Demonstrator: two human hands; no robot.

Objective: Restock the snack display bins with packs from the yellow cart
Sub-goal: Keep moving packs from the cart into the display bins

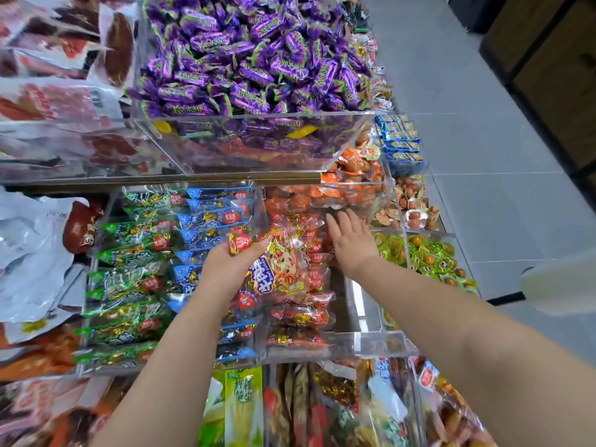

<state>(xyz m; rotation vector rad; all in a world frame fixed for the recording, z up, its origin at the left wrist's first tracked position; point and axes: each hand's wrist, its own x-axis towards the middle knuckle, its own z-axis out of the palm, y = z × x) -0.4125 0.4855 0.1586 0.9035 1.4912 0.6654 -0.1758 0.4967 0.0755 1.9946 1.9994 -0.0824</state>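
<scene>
Mid-frame, the left hand [230,267] curls round a sheaf of red-and-gold foil snack packs [277,269] over the clear acrylic bin [361,345] while the right hand [350,245], fingers flat and empty, rests on the stocked red packs [317,274]; best lay them flat, labels up.

- We read "Kpokaht", or something close to it, on the purple candy wrappers [251,53].
- We see Chinese characters on the red pack [277,269], too blurred for us to read.
</scene>
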